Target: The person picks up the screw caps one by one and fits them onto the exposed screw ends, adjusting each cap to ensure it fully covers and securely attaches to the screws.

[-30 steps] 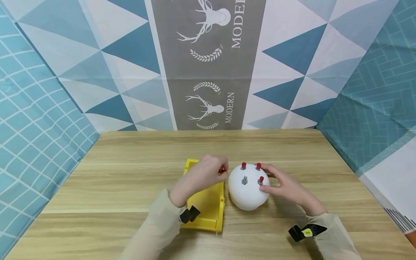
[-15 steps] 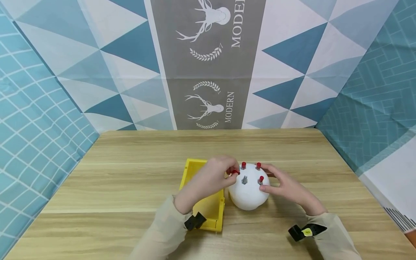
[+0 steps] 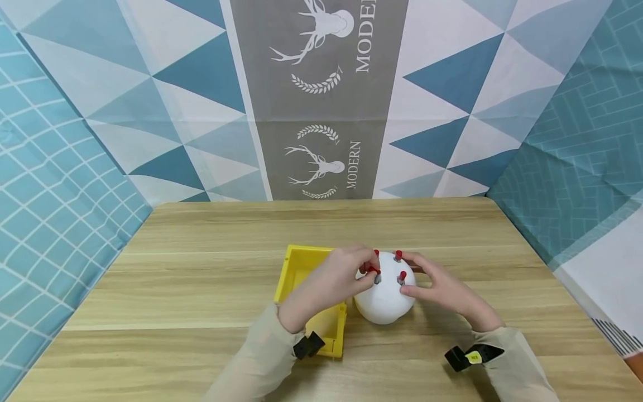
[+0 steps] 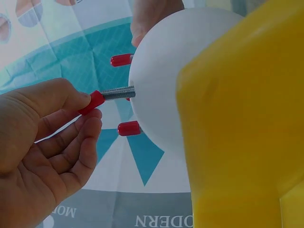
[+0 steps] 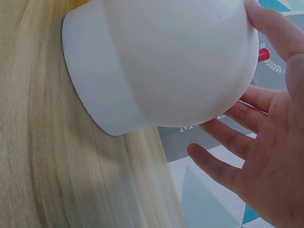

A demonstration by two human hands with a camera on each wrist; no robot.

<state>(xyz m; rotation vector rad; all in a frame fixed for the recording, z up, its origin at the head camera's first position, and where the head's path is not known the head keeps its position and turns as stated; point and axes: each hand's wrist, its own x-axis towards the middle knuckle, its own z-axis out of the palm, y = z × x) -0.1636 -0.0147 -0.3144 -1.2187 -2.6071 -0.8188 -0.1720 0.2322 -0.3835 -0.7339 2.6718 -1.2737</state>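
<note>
A white dome [image 3: 384, 307] with upright metal bolts stands on the table right of centre. In the left wrist view my left hand [image 4: 52, 128] pinches a red cap [image 4: 93, 101] between thumb and index finger, at the tip of a threaded bolt [image 4: 118, 92]. How far it sits over the thread is hidden by the fingers. Other bolts carry red caps, such as the right front cap [image 3: 403, 275] and the right rear cap [image 3: 398, 255]. My right hand [image 3: 436, 282] rests spread against the dome's right side; in the right wrist view its fingers [image 5: 223, 137] look fairly straight.
A yellow box [image 3: 282, 279] lies left of the dome, beneath my left forearm. The wooden table [image 3: 201, 268] meets a patterned cloth backdrop [image 3: 321, 100] at its far edge. Each wrist wears a black strapped camera, such as the right wrist camera [image 3: 458, 358].
My left hand has moved right from above the yellow box, bringing the red cap to the bare bolt. My right hand stays on the dome.
</note>
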